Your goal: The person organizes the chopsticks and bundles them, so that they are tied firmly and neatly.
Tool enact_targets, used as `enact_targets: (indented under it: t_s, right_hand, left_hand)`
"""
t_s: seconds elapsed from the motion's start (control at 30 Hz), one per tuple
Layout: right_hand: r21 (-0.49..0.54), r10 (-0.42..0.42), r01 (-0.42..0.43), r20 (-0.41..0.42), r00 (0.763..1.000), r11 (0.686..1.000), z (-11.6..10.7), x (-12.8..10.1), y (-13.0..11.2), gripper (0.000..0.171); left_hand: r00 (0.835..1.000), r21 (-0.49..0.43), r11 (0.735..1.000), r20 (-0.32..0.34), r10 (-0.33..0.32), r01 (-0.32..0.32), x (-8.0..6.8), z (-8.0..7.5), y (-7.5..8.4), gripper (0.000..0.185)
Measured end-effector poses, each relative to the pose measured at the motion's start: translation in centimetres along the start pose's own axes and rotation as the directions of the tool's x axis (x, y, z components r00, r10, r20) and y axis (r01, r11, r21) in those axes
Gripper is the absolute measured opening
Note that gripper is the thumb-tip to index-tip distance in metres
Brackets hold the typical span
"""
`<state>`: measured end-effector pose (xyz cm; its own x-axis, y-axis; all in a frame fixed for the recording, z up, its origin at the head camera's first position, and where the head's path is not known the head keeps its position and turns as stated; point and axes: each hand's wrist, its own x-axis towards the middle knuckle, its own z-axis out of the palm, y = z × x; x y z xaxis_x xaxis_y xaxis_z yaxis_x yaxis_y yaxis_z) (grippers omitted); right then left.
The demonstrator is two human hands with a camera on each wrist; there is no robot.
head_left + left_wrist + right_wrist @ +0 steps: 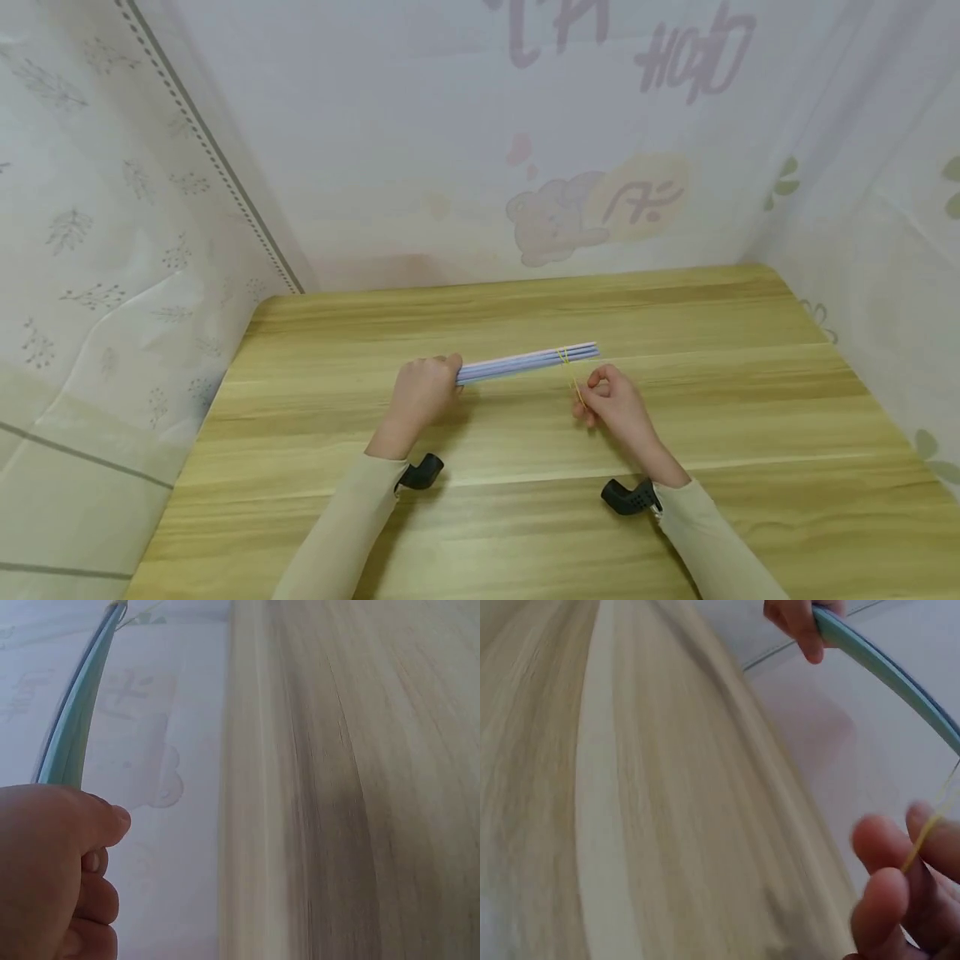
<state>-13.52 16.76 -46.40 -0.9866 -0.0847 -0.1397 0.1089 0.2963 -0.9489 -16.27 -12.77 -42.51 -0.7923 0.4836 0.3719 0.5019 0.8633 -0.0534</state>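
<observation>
My left hand (425,390) grips one end of a bundle of thin sticks (517,363) in pink, lilac and blue; a teal side of the bundle (75,727) faces the left wrist camera. Held above the table, the bundle points to the right. Near its far end a yellow rubber band (564,356) wraps round the sticks. A loop of that band stretches down to my right hand (617,408), which pinches it between thumb and fingers. In the right wrist view the yellow strand (922,841) passes between the fingertips (881,900).
A wood-grain table (510,533) lies under both hands. Pale printed sheets (420,167) hang behind it and at both sides. A black wrist camera (422,472) sits at the left cuff, another black camera (628,497) at the right cuff.
</observation>
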Motion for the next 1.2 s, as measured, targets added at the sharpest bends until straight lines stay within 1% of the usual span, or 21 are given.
enact_targets:
  t_s: [0.1, 0.17, 0.2, 0.23, 0.3, 0.33, 0.4, 0.43, 0.47, 0.53, 0.6, 0.67, 0.7, 0.73, 0.83, 0.9, 0.93, 0.97, 1.0, 1.13, 1.2]
  right_hand:
    - [-0.136, -0.066, 0.081, 0.111, 0.992, 0.987, -0.4, -0.3, 0.3, 0.014]
    - [-0.166, -0.142, 0.179, 0.214, 0.966, 0.970, -0.5, -0.6, 0.3, 0.014]
    - [-0.145, -0.197, 0.240, 0.263, 0.945, 0.960, -0.6, -0.8, 0.3, 0.014]
    - [-0.110, -0.260, 0.305, 0.303, 0.917, 0.946, -0.5, -1.0, 0.3, 0.016]
    - [0.020, -0.398, 0.419, 0.354, 0.846, 0.908, -0.3, -1.3, 0.2, 0.021]
    - [0.104, -0.467, 0.463, 0.362, 0.807, 0.880, -0.2, -1.5, 0.2, 0.027]
    - [0.258, -0.577, 0.517, 0.337, 0.743, 0.816, 0.1, -1.6, 0.2, 0.043]
    - [0.326, -0.605, 0.515, 0.320, 0.729, 0.793, 0.2, -1.7, 0.3, 0.050]
    - [0.394, -0.620, 0.498, 0.303, 0.723, 0.773, 0.4, -1.8, 0.3, 0.056]
    - [0.508, -0.626, 0.443, 0.274, 0.730, 0.739, 0.7, -1.8, 0.4, 0.062]
    - [0.598, -0.612, 0.375, 0.256, 0.748, 0.708, 1.0, -1.8, 0.6, 0.064]
    - [0.681, -0.585, 0.300, 0.232, 0.777, 0.668, 1.3, -1.8, 0.8, 0.061]
    - [0.715, -0.565, 0.263, 0.219, 0.796, 0.648, 1.4, -1.8, 0.8, 0.059]
    - [0.754, -0.545, 0.226, 0.202, 0.813, 0.617, 1.4, -1.7, 0.9, 0.056]
    - [0.827, -0.436, 0.126, 0.153, 0.887, 0.548, 1.0, -1.5, 0.6, 0.056]
    - [0.852, -0.364, 0.092, 0.120, 0.924, 0.516, 0.6, -1.4, 0.3, 0.053]
    - [0.859, -0.341, 0.084, 0.108, 0.934, 0.504, 0.4, -1.3, 0.2, 0.053]
    - [0.856, -0.313, 0.078, 0.100, 0.944, 0.510, 0.3, -1.2, 0.1, 0.052]
    - [0.861, -0.300, 0.076, 0.091, 0.950, 0.503, 0.2, -1.1, 0.1, 0.052]
    - [0.882, -0.269, 0.047, 0.092, 0.959, 0.470, -0.3, -0.8, 0.1, 0.047]
    - [0.887, -0.259, 0.037, 0.095, 0.961, 0.459, -0.6, -0.8, 0.1, 0.046]
  left_hand:
    - [1.000, 0.002, 1.000, 0.004, -0.028, 0.028, 0.0, 0.2, 0.0, 0.024]
    - [0.999, -0.003, 0.999, 0.022, -0.044, 0.044, 0.0, 0.4, 0.1, 0.024]
    - [0.998, -0.009, 0.999, 0.038, -0.052, 0.053, 0.0, 0.4, 0.2, 0.024]
    - [0.997, -0.014, 0.998, 0.055, -0.061, 0.062, 0.0, 0.5, 0.2, 0.024]
    - [0.993, -0.026, 0.996, 0.089, -0.079, 0.082, -0.1, 0.5, 0.3, 0.024]
    - [0.991, -0.034, 0.995, 0.103, -0.088, 0.092, -0.2, 0.5, 0.4, 0.024]
    - [0.988, -0.043, 0.993, 0.117, -0.100, 0.105, -0.2, 0.6, 0.5, 0.024]
    - [0.988, -0.046, 0.993, 0.117, -0.101, 0.107, -0.2, 0.6, 0.5, 0.024]
    - [0.989, -0.049, 0.993, 0.109, -0.101, 0.107, -0.2, 0.6, 0.5, 0.024]
    - [0.991, -0.051, 0.993, 0.085, -0.101, 0.105, -0.2, 0.5, 0.5, 0.025]
    - [0.993, -0.047, 0.994, 0.055, -0.100, 0.103, -0.2, 0.5, 0.5, 0.025]
    - [0.994, -0.043, 0.994, 0.032, -0.101, 0.102, -0.1, 0.5, 0.5, 0.025]
    - [0.995, -0.041, 0.994, 0.028, -0.101, 0.102, -0.2, 0.5, 0.4, 0.025]
    - [0.995, -0.040, 0.994, 0.022, -0.097, 0.098, -0.1, 0.5, 0.5, 0.026]
    - [0.997, -0.041, 0.996, 0.010, -0.077, 0.077, -0.1, 0.4, 0.5, 0.025]
    - [0.998, -0.040, 0.998, -0.003, -0.058, 0.058, 0.0, 0.4, 0.6, 0.025]
    - [0.999, -0.040, 0.998, -0.008, -0.049, 0.048, 0.0, 0.4, 0.6, 0.025]
    - [0.999, -0.041, 0.998, -0.008, -0.041, 0.040, 0.0, 0.4, 0.7, 0.024]
    - [0.999, -0.041, 0.999, -0.008, -0.034, 0.034, 0.0, 0.4, 0.7, 0.024]
    - [1.000, -0.050, 0.999, 0.021, -0.007, 0.008, -0.1, 0.4, 0.7, 0.022]
    - [0.999, -0.051, 0.999, 0.035, 0.015, -0.013, -0.1, 0.4, 0.7, 0.022]
